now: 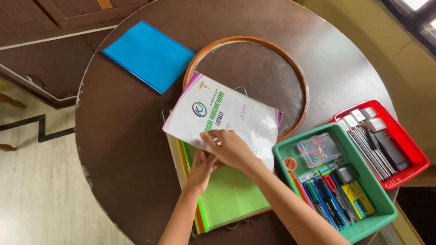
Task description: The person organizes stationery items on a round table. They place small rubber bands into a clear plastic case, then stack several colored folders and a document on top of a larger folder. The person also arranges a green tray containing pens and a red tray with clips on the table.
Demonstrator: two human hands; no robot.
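One white folder [227, 119] with a purple edge is held over a stack of coloured folders [229, 193] on a round brown table [122, 136]. The right hand [230, 147] is laid on the white folder's lower edge, fingers curled over it and gripping it. The left hand [202, 165] is placed just beneath, its fingers tucked under the same edge, so that how far it is closed cannot be told. In the stack, a green folder is seen on top, with yellow, orange and red edges showing at its left side; the exact count cannot be made out. One blue folder [150, 55] is lying apart at the table's far left. One round wooden hoop [254, 81] is lying behind the white folder and is partly covered by it. Two trays are set at the right, touching each other: one green tray [377, 199] holding a row of pens, one clear box of small coloured pieces, one yellow packet and one dark block, and one red tray [411, 149] holding several silver pens and two dark items.
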